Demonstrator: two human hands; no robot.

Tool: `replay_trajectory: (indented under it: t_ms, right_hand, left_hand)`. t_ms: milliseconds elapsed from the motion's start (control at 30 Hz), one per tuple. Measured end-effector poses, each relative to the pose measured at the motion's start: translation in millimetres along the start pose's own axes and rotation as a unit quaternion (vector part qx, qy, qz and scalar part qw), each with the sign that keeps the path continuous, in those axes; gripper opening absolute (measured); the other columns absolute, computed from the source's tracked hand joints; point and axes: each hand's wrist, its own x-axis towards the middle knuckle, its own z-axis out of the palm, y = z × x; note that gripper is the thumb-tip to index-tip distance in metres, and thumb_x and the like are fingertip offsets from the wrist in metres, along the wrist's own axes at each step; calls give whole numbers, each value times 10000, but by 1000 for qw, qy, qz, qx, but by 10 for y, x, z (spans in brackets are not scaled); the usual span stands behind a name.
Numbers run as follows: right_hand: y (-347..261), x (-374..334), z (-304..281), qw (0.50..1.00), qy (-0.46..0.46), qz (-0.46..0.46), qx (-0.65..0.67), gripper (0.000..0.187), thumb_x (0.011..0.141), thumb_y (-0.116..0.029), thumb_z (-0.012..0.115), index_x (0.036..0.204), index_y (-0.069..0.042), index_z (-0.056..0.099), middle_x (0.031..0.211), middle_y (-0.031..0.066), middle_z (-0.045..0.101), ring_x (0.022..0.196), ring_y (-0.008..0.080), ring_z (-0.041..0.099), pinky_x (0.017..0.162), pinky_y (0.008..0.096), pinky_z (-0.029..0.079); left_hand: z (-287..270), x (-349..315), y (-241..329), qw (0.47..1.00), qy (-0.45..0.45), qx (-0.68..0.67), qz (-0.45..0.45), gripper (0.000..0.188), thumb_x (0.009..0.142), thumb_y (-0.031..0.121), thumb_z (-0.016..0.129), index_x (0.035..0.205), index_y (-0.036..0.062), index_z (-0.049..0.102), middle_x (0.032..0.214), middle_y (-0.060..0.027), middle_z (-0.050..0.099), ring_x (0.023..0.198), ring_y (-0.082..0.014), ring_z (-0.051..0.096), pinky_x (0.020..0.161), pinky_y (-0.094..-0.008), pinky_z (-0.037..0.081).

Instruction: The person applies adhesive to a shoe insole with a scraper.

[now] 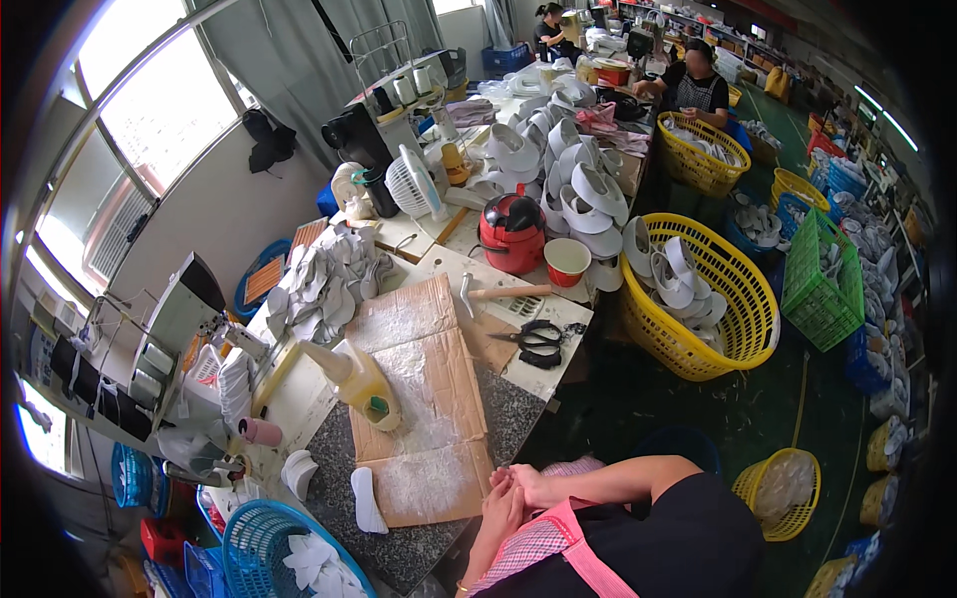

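Observation:
My left hand and my right hand meet at the table's near edge, fingers closed against each other. Whatever lies between them, if anything, is hidden. Just beyond is a flattened cardboard sheet smeared with white residue. On its left side stands a yellowish plastic bottle with a long nozzle. A white curved shoe piece rests at the cardboard's near left corner, and another small stack of white pieces lies farther left. Black-handled scissors and a hammer lie beyond the cardboard.
A heap of grey-white shoe pieces covers the table's far left, near a sewing machine. A red pot and a small fan stand farther back. Yellow basket at right, blue basket at lower left. Two people sit farther off.

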Motion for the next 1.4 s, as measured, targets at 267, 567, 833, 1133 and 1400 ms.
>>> replay_trajectory:
  t_ms: [267, 567, 833, 1133, 1400]
  right_hand:
    - [501, -127, -158, 990, 9, 104, 98, 461, 1043, -522, 386, 868, -119, 527, 812, 96, 659, 810, 297, 658, 805, 578, 517]
    - [889, -262, -224, 995, -75, 47, 43, 597, 1030, -551, 334, 570, -172, 355, 468, 16, 340, 422, 206, 356, 561, 434, 455]
    - [1183, -257, -408, 991, -65, 114, 13, 427, 947, -185, 422, 541, -171, 294, 456, 2, 305, 416, 159, 306, 546, 308, 409]
    - [1264, -213, -234, 991, 28, 121, -43, 352, 962, -146, 405, 610, -147, 399, 457, 9, 352, 437, 167, 342, 543, 334, 426]
    - [1102, 106, -114, 992, -14, 93, -87, 312, 933, -187, 506, 641, -112, 426, 538, 56, 451, 652, 279, 533, 693, 455, 491]
  left_hand:
    - [-80, -299, -52, 988, -129, 41, -69, 505, 1077, 321, 291, 1409, -19, 462, 1466, -289, 428, 1432, -430, 320, 1205, -445, 215]
    - [-173, -958, 78, 980, -62, -176, -65, 472, 1088, 372, 387, 1117, -52, 590, 965, -205, 652, 895, -267, 612, 825, -377, 497]
    - [-401, -1556, 139, 977, -24, -208, -38, 322, 1041, 312, 523, 1141, 27, 636, 1009, -183, 673, 884, -251, 638, 830, -375, 511]
    - [-554, -1740, 83, 975, -9, -208, -73, 379, 992, 314, 603, 1252, 41, 642, 1093, -200, 702, 970, -295, 712, 853, -356, 535]
    - [-481, -1419, -250, 992, 18, -109, -64, 369, 1022, 306, 545, 1318, 101, 625, 1270, -198, 641, 1237, -340, 573, 1056, -384, 429]
